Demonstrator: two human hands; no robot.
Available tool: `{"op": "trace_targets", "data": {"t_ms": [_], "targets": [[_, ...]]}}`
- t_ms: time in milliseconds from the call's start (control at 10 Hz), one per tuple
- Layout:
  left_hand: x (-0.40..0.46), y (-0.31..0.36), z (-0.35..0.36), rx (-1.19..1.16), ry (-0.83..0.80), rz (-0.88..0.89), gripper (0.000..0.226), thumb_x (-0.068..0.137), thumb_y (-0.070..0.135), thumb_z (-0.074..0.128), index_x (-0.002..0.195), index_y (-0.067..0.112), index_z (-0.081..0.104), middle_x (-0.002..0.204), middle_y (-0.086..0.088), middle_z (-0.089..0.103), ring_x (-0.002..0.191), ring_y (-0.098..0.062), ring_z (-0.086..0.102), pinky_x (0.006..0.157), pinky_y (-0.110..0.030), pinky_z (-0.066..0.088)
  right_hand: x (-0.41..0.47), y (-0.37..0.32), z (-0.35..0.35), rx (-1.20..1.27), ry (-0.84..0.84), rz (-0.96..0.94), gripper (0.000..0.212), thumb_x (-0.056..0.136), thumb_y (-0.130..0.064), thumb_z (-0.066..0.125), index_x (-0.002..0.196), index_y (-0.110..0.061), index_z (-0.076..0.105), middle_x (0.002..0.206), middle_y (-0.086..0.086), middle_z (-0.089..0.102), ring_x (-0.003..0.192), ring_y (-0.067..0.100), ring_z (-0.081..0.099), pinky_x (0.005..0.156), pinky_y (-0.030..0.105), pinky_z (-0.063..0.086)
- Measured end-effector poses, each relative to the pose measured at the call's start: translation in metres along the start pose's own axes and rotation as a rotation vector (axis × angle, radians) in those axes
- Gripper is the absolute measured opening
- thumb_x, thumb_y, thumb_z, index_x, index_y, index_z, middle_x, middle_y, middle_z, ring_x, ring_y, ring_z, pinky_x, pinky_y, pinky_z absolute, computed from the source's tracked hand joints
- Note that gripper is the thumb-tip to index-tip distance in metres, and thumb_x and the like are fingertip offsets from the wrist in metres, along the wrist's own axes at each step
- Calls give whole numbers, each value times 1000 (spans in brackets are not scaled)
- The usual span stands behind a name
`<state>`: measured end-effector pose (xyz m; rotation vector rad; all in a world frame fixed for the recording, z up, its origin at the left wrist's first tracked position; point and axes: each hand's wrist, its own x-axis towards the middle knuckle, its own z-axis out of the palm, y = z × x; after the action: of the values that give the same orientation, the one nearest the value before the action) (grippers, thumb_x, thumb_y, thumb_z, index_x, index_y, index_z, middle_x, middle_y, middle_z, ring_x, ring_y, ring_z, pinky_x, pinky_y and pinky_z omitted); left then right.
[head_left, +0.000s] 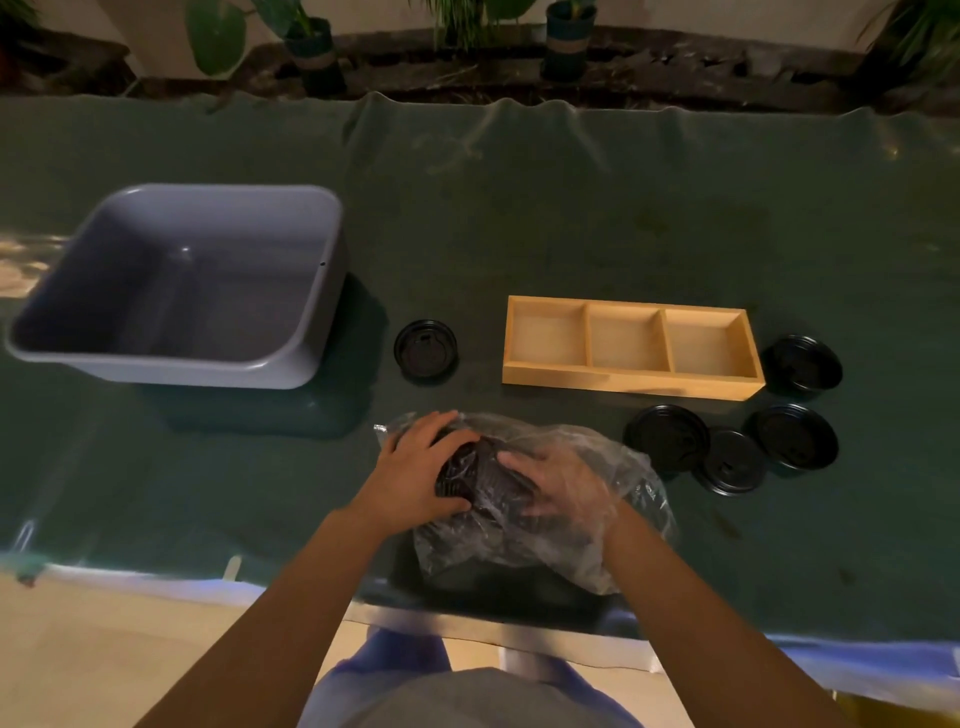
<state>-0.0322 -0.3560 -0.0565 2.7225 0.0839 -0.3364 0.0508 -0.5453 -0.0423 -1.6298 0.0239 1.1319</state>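
A clear plastic bag (613, 525) lies near the table's front edge and holds a stack of black cup lids (470, 475). My left hand (418, 470) grips the stack's end from outside the bag. My right hand (561, 493) is inside the bag, fingers curled on the stack. One black lid (426, 351) lies alone between the tub and the tray. Several more black lids (732, 460) lie right of the bag, below and beside the tray.
A grey plastic tub (291, 364) stands at the left. A wooden tray (631, 382) with three compartments sits at centre right. A dark green cloth (519, 208) covers the table. Potted plants (311, 47) line the far wall.
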Motion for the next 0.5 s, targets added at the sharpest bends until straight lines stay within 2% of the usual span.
{"op": "trace_targets", "data": {"t_ms": [100, 200, 300, 400, 500], "targets": [[1, -2, -2, -42, 6, -17, 80, 65, 48, 72, 135, 39, 33, 149, 3, 27, 139, -20, 21, 113, -53, 22, 5, 2, -7, -12, 9, 27, 41, 88, -28, 59, 116, 2, 56, 119, 25, 60, 99, 25, 62, 62, 26, 56], [4, -1, -4, -69, -2, -33, 76, 68, 48, 71, 134, 37, 35, 146, 2, 32, 135, -20, 26, 110, -53, 27, 7, 11, -25, 32, 110, 151, 57, 80, -29, 69, 126, -4, 48, 128, 19, 53, 113, 36, 56, 67, 32, 57], [7, 2, -4, -51, -16, -40, 74, 69, 48, 70, 134, 38, 35, 146, 2, 32, 135, -21, 26, 108, -54, 29, 8, 18, -33, 114, 149, 157, 61, 79, -27, 70, 129, -5, 44, 132, 20, 48, 117, 37, 52, 65, 33, 57], [9, 4, -4, -32, -23, -49, 73, 69, 49, 69, 133, 38, 35, 145, 2, 33, 134, -21, 26, 107, -56, 30, 8, 27, -34, 121, 199, 97, 53, 85, -26, 63, 131, -14, 40, 136, 16, 45, 116, 35, 51, 68, 36, 52], [9, 3, -4, -42, -25, -52, 74, 69, 49, 70, 133, 38, 35, 145, 2, 33, 134, -20, 26, 107, -55, 30, 10, 32, -32, 116, 246, 30, 48, 88, -29, 57, 132, -25, 40, 137, 9, 45, 115, 29, 50, 79, 41, 49]]}}
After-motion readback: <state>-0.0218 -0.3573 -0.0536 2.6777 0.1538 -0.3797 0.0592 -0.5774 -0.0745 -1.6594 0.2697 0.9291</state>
